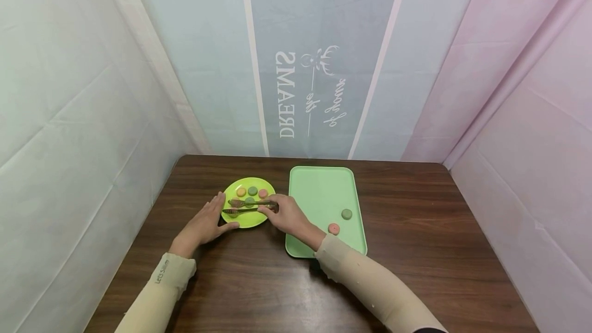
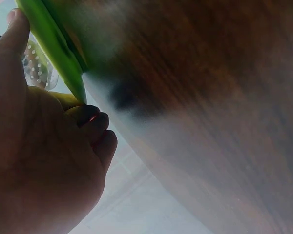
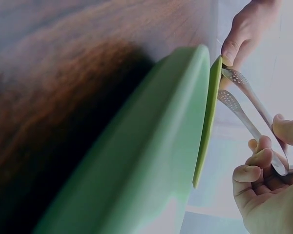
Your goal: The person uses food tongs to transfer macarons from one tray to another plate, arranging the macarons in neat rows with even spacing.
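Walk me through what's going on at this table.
A person's right hand holds metal tongs over a yellow-green plate, the tongs' two ends apart. Their left hand touches the plate's rim. Several small, round, macaron-like pieces in yellow, green and pink lie on the plate. Beside it, on a green tray, are two more: a green piece and a pink piece.

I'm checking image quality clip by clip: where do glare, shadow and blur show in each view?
Head: mostly clear, with a soft sheen on the table near the bottom edge; left wrist: dim, the left hand in shadow, a pale haze over the tabletop; right wrist: the near tray blurred, dark shadow beside it, background washed out.
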Motion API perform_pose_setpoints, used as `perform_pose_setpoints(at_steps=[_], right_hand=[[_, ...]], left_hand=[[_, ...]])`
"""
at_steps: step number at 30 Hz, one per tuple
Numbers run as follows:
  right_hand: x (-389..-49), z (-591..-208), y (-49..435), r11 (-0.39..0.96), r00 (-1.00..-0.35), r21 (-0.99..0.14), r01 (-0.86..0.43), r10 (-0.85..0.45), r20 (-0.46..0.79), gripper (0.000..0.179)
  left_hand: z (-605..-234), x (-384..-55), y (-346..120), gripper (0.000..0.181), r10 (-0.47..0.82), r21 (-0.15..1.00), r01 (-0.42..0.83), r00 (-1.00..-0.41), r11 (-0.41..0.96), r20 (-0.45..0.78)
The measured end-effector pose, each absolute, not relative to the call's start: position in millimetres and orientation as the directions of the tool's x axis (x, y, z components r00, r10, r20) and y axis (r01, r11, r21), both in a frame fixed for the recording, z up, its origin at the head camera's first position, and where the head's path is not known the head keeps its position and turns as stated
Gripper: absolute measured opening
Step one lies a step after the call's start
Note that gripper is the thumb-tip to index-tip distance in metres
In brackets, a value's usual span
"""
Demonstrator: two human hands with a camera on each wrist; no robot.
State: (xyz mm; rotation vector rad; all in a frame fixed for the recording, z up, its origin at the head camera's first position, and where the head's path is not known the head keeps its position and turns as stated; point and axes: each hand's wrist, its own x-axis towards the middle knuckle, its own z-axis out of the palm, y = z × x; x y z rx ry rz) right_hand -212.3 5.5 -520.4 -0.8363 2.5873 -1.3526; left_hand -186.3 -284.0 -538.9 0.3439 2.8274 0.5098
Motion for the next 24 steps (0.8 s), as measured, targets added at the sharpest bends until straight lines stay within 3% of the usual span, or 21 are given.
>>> perform_pose_setpoints(at_steps=[20, 24], right_hand=[[-212, -513, 19, 0.462, -0.868, -0.782, -0.418, -0.456, 0.195, 0.025], [-211, -510, 26, 0.467, -0.874, -0.779, -0.419, -0.441, 0.205, 0.03]], left_hand=[[-539, -185, -284, 0.115, 0.281, 0.368, 0.195, -0.939, 0.909, -0.198], [-540, -186, -284, 0.115, 0.282, 0.364, 0.199, -0.94, 0.91, -0.192]])
